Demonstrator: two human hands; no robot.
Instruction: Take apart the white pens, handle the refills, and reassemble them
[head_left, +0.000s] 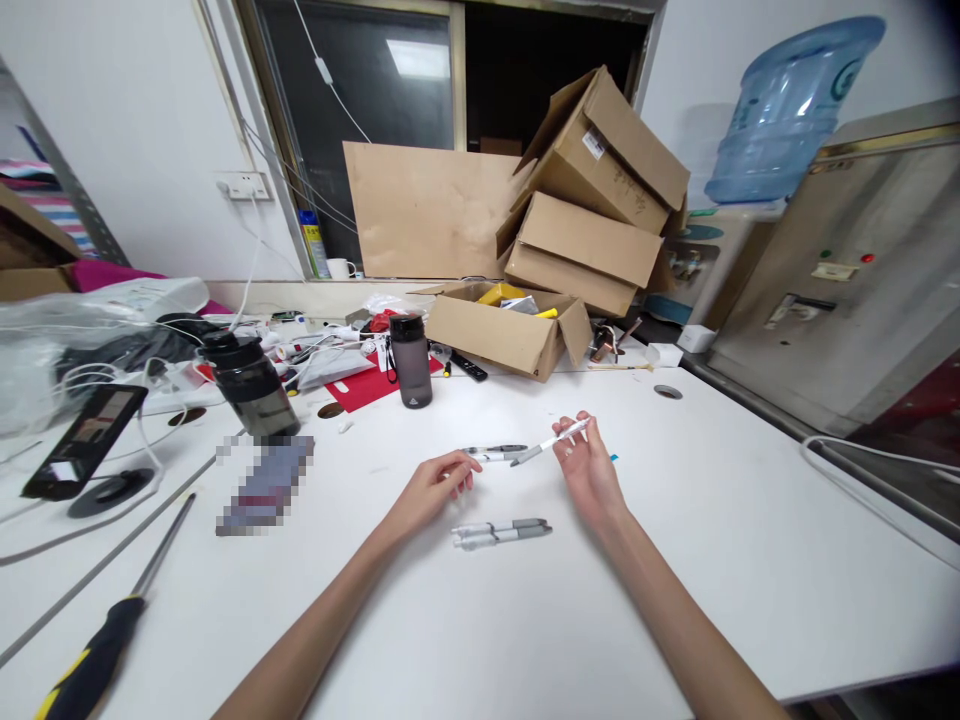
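Observation:
Between the thumb and fingers of my right hand, palm turned up, is a white pen with a grey grip. It is raised at a slant, grey end pointing left and down. My left hand hovers low, fingers loosely bent and apart, its fingertips by the left end of some pens lying on the table. I cannot tell whether it touches them. Nearer to me, a small group of white and grey pens lies side by side. A small blue piece shows behind my right hand.
On the white table stand a dark bottle and a larger black-topped bottle. A screwdriver, a blurred-out flat object and a phone on a stand are at left. An open cardboard box sits at the back.

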